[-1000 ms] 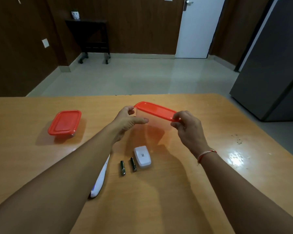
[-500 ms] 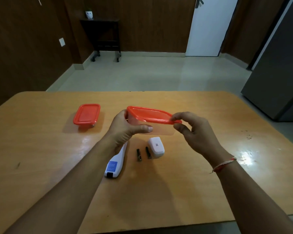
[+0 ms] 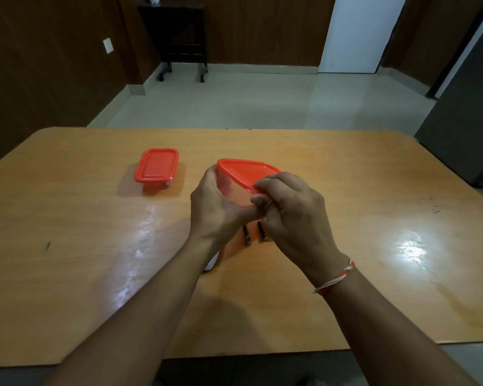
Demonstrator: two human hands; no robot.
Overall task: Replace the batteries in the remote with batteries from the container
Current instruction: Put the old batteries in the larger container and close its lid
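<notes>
Fingers of the right hand (image 3: 293, 215) pinch the near corner of the red lid (image 3: 246, 171); the left hand (image 3: 215, 210) wraps the clear container (image 3: 233, 190), held above the table (image 3: 67, 246) middle. Two batteries (image 3: 253, 234) lie beneath. A second box (image 3: 156, 168) sits toward the far left.

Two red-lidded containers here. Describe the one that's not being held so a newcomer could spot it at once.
On the wooden table, look at the far left part, left of the two hands. A small clear container with a red lid sits there alone, lid shut. The other container is held up between the left hand and right hand.
</notes>
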